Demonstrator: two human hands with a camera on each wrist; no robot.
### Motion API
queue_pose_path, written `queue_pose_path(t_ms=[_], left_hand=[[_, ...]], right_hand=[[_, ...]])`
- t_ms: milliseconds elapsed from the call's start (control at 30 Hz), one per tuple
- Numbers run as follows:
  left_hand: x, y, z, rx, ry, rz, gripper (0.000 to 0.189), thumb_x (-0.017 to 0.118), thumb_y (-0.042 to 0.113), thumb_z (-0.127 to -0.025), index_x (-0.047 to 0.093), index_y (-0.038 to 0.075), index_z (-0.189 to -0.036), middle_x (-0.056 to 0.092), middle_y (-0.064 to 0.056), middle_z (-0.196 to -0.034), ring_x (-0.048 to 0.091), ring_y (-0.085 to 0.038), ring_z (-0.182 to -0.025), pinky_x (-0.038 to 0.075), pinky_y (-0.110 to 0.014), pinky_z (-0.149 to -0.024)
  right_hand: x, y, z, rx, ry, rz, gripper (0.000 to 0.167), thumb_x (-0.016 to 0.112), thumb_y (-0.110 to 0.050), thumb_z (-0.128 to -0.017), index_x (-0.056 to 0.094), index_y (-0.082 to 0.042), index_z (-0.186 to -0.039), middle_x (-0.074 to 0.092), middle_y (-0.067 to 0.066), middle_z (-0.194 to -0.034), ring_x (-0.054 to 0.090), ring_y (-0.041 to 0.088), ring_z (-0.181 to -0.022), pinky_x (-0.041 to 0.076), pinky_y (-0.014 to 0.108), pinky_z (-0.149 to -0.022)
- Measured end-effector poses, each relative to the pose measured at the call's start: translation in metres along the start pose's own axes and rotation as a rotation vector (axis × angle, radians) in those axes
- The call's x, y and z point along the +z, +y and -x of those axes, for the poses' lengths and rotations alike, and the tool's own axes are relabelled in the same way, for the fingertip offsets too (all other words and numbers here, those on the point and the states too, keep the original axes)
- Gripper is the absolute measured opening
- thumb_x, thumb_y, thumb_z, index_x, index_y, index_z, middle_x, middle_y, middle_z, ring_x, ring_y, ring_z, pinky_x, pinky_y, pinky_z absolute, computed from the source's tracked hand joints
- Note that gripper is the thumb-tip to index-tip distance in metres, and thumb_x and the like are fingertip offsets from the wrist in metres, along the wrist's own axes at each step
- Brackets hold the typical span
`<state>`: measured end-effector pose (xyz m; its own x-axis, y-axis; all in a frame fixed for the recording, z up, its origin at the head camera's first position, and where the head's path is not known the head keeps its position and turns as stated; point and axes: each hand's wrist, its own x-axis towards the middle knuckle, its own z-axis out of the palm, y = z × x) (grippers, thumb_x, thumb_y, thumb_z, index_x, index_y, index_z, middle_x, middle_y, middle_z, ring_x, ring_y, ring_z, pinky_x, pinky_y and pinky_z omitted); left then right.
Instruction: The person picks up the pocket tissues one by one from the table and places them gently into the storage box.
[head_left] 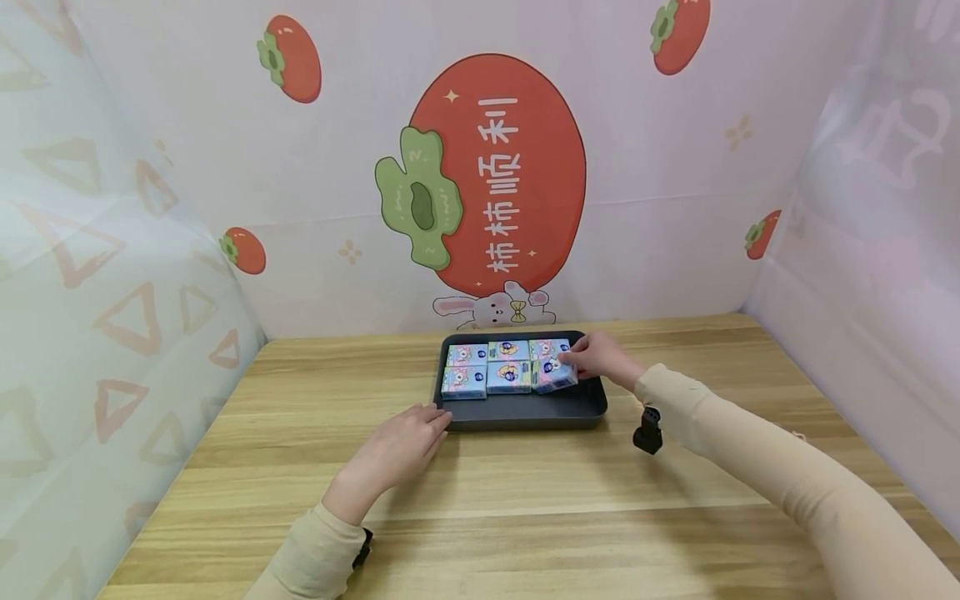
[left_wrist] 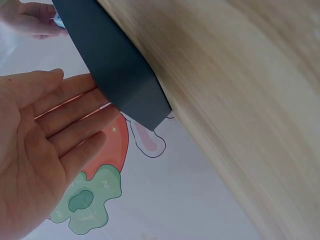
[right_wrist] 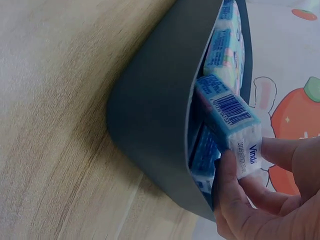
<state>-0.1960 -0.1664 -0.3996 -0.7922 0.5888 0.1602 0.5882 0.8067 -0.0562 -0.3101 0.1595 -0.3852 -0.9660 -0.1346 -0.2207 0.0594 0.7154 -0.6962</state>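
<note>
My right hand (head_left: 602, 358) pinches one end of a blue tissue pack (head_left: 555, 374) at the right side of the dark grey tray (head_left: 525, 410). The right wrist view shows this tissue pack (right_wrist: 232, 120) tilted, its barcode side toward the camera, thumb and fingers on its white end. Several more tissue packs (head_left: 465, 382) with cartoon prints lie in two rows in the tray. My left hand (head_left: 401, 442) rests its fingertips at the tray's front left corner. In the left wrist view that hand (left_wrist: 50, 120) has its fingers extended against the tray wall (left_wrist: 115, 65).
The tray stands on a wooden table (head_left: 510, 508) near its back edge. Behind it hangs a pale cloth backdrop (head_left: 645, 250) with printed persimmons and a rabbit. Similar cloth closes off the left and right sides.
</note>
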Motion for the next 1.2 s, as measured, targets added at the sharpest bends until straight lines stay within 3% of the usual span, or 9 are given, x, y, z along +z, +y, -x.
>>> queue_pose_path(t_ms=[667,1200], left_hand=[[-0.0006,0.0003,0.0001,-0.010,-0.016,0.008,0.031,0.055,0.019,-0.096,0.065,0.003,-0.120,0.065,-0.013,-0.119,0.060,-0.027,-0.115,0.047,-0.042,-0.103],[-0.0005,0.0003,-0.0009,-0.003,-0.006,0.012,0.030,0.056,0.019,-0.095,0.065,0.002,-0.119,0.065,-0.013,-0.118,0.060,-0.028,-0.114,0.047,-0.042,-0.103]], right_hand=[[0.0030,0.0009,-0.0064,0.024,0.052,-0.020,0.034,0.068,-0.020,-0.088,0.065,0.005,-0.111,0.064,0.019,-0.110,0.068,0.018,-0.082,0.060,0.031,-0.075],[0.0083,-0.0056,-0.0083,-0.040,0.116,0.230,0.028,0.066,-0.018,-0.088,0.068,0.005,-0.104,0.068,0.015,-0.092,0.061,0.016,-0.068,0.055,0.024,-0.061]])
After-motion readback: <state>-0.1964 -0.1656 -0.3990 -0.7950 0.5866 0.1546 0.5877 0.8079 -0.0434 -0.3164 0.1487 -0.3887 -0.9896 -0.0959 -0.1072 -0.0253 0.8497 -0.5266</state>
